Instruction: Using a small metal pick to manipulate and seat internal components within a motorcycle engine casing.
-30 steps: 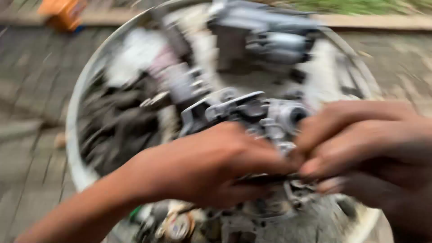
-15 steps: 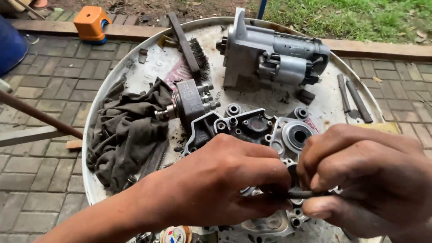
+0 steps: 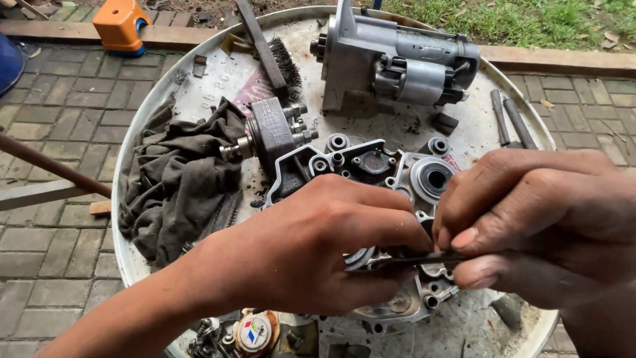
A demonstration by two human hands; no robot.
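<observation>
The thin strip (image 3: 404, 260) I pinch is dark, dull metal. The casing (image 3: 371, 166) under my hands is grey cast metal, matt and greasy; the rag (image 3: 179, 179) is grimy cloth.

Bare room shows on the round surface (image 3: 199, 99) along its left rim and at the right beside two rods (image 3: 510, 122). The dark rag (image 3: 179, 179), starter motor (image 3: 397, 59) and grey engine cover (image 3: 384, 172) crowd the middle.

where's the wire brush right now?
Head view, top centre-left of the round metal tray: the wire brush lies just behind the small motor part, left of the starter motor.
</observation>
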